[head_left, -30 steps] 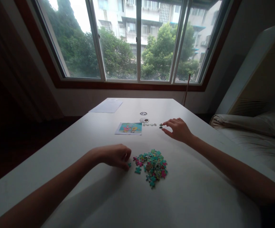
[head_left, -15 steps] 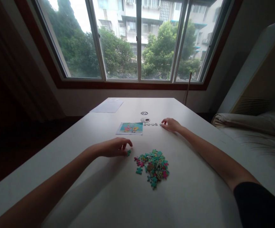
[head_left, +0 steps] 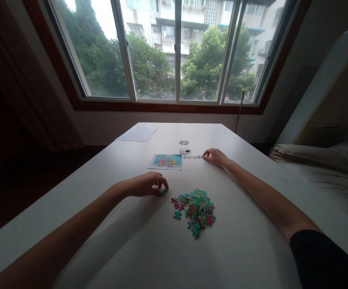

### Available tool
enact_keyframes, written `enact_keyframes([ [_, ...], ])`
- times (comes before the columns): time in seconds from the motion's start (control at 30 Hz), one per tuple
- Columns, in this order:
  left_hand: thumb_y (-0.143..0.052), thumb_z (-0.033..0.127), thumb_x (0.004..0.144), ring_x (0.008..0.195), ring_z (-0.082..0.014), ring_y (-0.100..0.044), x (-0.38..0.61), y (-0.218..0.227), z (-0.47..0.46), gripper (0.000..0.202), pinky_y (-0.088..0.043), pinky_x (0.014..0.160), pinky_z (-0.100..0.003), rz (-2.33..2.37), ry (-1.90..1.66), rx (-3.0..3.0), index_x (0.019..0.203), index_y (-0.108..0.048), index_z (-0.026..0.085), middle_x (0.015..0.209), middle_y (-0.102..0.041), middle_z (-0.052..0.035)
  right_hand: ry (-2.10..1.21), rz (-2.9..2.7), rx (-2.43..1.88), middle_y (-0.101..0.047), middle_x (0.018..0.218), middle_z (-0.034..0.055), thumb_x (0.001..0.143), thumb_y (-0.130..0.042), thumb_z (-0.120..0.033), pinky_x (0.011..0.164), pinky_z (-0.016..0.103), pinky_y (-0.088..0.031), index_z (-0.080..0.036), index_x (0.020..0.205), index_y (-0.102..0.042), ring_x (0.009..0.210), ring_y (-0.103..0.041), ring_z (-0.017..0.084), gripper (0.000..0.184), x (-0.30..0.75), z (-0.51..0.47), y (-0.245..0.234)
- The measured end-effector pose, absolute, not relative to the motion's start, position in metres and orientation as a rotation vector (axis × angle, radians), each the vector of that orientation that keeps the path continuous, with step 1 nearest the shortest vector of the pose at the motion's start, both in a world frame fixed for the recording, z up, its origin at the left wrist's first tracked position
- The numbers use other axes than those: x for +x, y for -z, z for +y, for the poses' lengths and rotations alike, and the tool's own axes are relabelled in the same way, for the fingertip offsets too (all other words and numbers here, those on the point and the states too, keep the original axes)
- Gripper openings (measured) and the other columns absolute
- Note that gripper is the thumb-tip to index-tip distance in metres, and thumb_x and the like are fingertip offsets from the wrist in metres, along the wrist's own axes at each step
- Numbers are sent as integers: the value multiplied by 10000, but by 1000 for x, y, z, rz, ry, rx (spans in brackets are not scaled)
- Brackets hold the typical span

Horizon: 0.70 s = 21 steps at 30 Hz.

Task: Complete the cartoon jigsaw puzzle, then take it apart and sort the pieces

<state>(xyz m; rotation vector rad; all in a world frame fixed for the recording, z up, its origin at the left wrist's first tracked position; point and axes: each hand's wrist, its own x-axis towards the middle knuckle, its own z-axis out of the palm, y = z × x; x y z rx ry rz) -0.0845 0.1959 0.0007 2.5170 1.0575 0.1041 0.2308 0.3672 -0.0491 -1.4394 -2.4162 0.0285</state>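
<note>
My left hand [head_left: 148,184] rests low over the table, left of a heap of jigsaw pieces [head_left: 199,208]. Its thumb and bent fingers close around a green puzzle piece [head_left: 164,192], partly hidden by the fingertips. Farther off, my right hand [head_left: 215,156] pinches a small piece at the right end of a short row of puzzle pieces [head_left: 194,157]; the fingertips cover most of it. The row runs right from a colourful cartoon picture card [head_left: 167,161]. One loose green piece [head_left: 177,215] lies at the heap's left side.
Two round flat items [head_left: 185,151] lie behind the row, one beyond the other. A white paper sheet [head_left: 138,133] sits at the far left of the white table [head_left: 116,241]. A pale padded seat [head_left: 315,172] stands to the right, a window beyond the far edge.
My left index finger has come down, closing on the green piece. My right hand has shifted slightly left, bringing its piece against the row's end. The view has moved a little.
</note>
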Motion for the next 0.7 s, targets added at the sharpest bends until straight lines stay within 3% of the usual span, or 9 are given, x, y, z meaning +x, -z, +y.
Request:
enact_keyframes([
  [0.4, -552, 277, 749, 718, -141, -518, -87, 3, 199, 235, -401, 661, -233, 1046, -84, 2477, 971, -607, 225, 837, -553, -24, -57, -2431, -1404, -632, 809, 28, 760, -520, -375, 591, 210, -385, -206, 861, -659, 650, -543, 118, 241, 235, 366, 44],
  [0.7, -593, 291, 696, 698, -133, -500, -88, 4, 199, 194, -396, 619, -224, 1104, -177, 2351, 845, -560, 172, 783, -556, -3, -40, -2469, -1182, -621, 798, 15, 786, -496, -261, 597, 205, -385, -200, 828, -626, 623, -529, 94, 150, 235, 302, 35],
])
